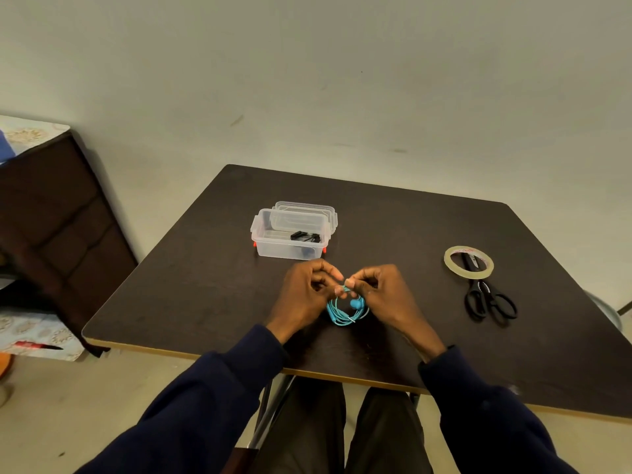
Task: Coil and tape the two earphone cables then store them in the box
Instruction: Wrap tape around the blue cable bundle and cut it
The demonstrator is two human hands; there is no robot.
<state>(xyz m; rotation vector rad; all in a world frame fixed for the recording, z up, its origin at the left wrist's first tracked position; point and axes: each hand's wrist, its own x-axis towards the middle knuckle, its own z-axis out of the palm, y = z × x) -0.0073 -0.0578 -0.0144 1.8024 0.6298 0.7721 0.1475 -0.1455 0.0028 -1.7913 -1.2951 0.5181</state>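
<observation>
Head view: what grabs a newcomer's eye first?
The left hand and right hand pinch a coiled blue earphone cable over the near middle of the dark table. Behind them stands an open clear box with a black earphone bundle inside. At the right, a tape roll lies over the blade end of black scissors.

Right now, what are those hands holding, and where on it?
The blue coil of earphone cable. The left hand and right hand both pinch it at its far edge, close together.

Scissors blades under tape roll (partly hidden).
</observation>
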